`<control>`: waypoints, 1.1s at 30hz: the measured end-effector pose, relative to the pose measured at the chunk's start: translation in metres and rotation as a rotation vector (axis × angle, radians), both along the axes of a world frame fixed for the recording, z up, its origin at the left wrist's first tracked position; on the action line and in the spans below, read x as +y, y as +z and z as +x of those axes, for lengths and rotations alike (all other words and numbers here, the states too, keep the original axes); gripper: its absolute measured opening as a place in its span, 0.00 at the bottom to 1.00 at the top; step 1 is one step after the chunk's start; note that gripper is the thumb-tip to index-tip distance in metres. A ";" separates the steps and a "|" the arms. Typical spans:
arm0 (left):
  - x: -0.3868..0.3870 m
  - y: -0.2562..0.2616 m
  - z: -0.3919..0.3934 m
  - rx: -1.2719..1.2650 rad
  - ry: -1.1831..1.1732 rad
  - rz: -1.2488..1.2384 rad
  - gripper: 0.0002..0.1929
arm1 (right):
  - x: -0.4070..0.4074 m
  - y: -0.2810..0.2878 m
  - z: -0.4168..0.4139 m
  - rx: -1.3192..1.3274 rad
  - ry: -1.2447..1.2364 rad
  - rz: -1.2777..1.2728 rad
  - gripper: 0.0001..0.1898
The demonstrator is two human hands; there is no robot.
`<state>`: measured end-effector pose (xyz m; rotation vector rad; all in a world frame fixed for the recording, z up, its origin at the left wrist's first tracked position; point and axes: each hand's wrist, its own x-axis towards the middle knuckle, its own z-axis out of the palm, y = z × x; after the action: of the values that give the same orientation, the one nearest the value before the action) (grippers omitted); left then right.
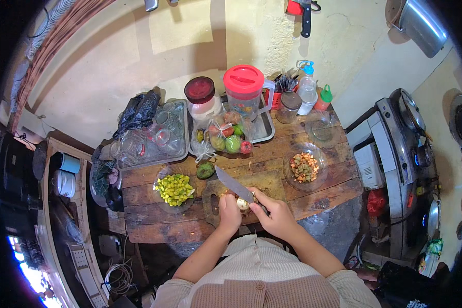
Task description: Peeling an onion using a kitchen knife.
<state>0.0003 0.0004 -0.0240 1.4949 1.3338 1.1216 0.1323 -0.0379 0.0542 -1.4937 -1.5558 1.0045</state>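
Note:
In my right hand (275, 215) is a kitchen knife (233, 184), its wide metal blade pointing up and left. My left hand (230, 215) is closed beside a small pale piece of food (243, 204), which lies between the hands under the knife; whether its fingers grip that piece is hidden. Both hands are over a wooden cutting board (269, 183). A glass plate of green-yellow diced pieces (174, 189) stands to the left, and a glass bowl of orange and brownish diced pieces (304, 167) to the right. Just above the board lies a dark green fruit (205, 170).
Behind the board are a tied plastic bag of fruit (231, 136), a red-lidded pitcher (244, 90), a lidded jar (201, 96) and a metal tray of glasses (158, 134). Bottles (307, 90) stand at the back right. A gas stove (396, 127) is at the right.

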 end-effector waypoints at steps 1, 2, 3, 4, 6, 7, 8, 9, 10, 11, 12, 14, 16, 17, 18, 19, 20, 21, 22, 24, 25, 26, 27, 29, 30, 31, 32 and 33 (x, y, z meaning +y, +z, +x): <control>0.002 0.007 0.001 -0.001 0.001 -0.001 0.17 | 0.001 0.002 0.002 0.036 0.004 -0.088 0.20; 0.005 0.016 0.002 -0.214 -0.039 -0.260 0.18 | 0.002 0.002 0.003 0.072 0.008 -0.177 0.20; 0.008 0.025 0.004 -0.425 -0.083 -0.519 0.18 | 0.002 -0.004 0.003 0.072 0.005 -0.176 0.20; 0.010 0.027 0.006 -0.426 -0.082 -0.517 0.18 | 0.002 -0.016 0.002 0.170 -0.035 -0.052 0.20; 0.011 0.029 0.011 -0.853 -0.056 -0.710 0.17 | 0.002 -0.022 0.001 0.268 -0.072 0.071 0.20; 0.010 0.030 0.011 -0.854 -0.053 -0.709 0.17 | 0.002 -0.021 0.001 0.251 -0.067 0.044 0.20; 0.008 0.031 0.011 -0.857 -0.054 -0.747 0.17 | 0.002 -0.019 0.002 0.235 -0.063 0.016 0.20; 0.006 0.031 0.011 -0.861 -0.056 -0.785 0.17 | 0.002 -0.013 0.003 0.234 -0.063 0.015 0.20; 0.007 0.026 0.006 -0.861 -0.055 -0.786 0.17 | 0.002 -0.005 0.005 0.244 -0.035 -0.049 0.20; 0.009 0.019 -0.002 -0.732 -0.167 -0.770 0.15 | 0.003 -0.001 0.007 0.254 -0.007 -0.113 0.21; 0.011 0.018 -0.005 -0.602 -0.278 -0.750 0.12 | 0.003 -0.003 0.009 0.254 -0.008 -0.113 0.21; 0.010 0.021 -0.003 -0.546 -0.298 -0.599 0.12 | 0.003 -0.008 0.015 0.235 0.034 -0.020 0.21; 0.011 0.028 -0.002 -0.490 -0.320 -0.451 0.13 | 0.004 -0.014 0.023 0.237 -0.031 -0.041 0.21; 0.011 0.032 -0.002 -0.476 -0.409 -0.458 0.13 | 0.004 -0.015 0.028 0.239 -0.093 -0.061 0.21; 0.011 0.035 -0.003 -0.460 -0.492 -0.464 0.13 | 0.004 -0.012 0.032 0.246 -0.118 -0.111 0.22; 0.012 0.033 -0.004 -0.459 -0.490 -0.464 0.13 | 0.005 -0.009 0.035 0.248 -0.116 -0.111 0.22; 0.013 0.030 -0.005 -0.456 -0.481 -0.510 0.13 | 0.007 -0.006 0.037 0.299 -0.122 -0.254 0.22; 0.014 0.029 -0.004 -0.453 -0.477 -0.555 0.13 | 0.008 -0.004 0.040 0.348 -0.131 -0.395 0.23; 0.014 0.030 -0.002 -0.453 -0.481 -0.555 0.13 | 0.008 -0.016 0.044 0.252 -0.086 -0.240 0.24; 0.013 0.031 0.003 -0.639 -0.350 -0.634 0.15 | 0.010 -0.009 0.046 0.233 -0.009 -0.182 0.25; 0.014 0.028 0.002 -0.637 -0.348 -0.634 0.15 | 0.011 -0.004 0.045 0.214 0.071 -0.125 0.26; 0.015 0.022 -0.001 -0.722 -0.310 -0.657 0.15 | 0.011 -0.001 0.043 0.216 0.074 -0.125 0.26; 0.016 0.022 0.000 -0.809 -0.277 -0.681 0.16 | 0.010 0.003 0.042 0.156 0.109 -0.161 0.27; 0.016 0.029 0.005 -0.918 -0.240 -0.733 0.16 | 0.009 0.003 0.038 0.096 0.142 -0.198 0.29; 0.015 0.025 0.006 -0.997 -0.185 -0.796 0.15 | 0.009 -0.001 0.035 0.051 0.154 -0.065 0.31; 0.015 0.023 0.006 -1.076 -0.128 -0.859 0.14 | 0.009 -0.003 0.033 0.006 0.165 0.067 0.34; 0.015 0.023 0.008 -1.075 -0.127 -0.859 0.14 | 0.009 -0.002 0.032 0.006 0.165 0.067 0.34; 0.016 0.024 0.010 -1.054 -0.109 -0.882 0.14 | 0.009 -0.001 0.032 -0.005 0.192 0.046 0.34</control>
<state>0.0102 0.0160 -0.0003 0.2137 0.7629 0.8384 0.1639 -0.0288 0.0527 -1.3356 -1.7402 1.0656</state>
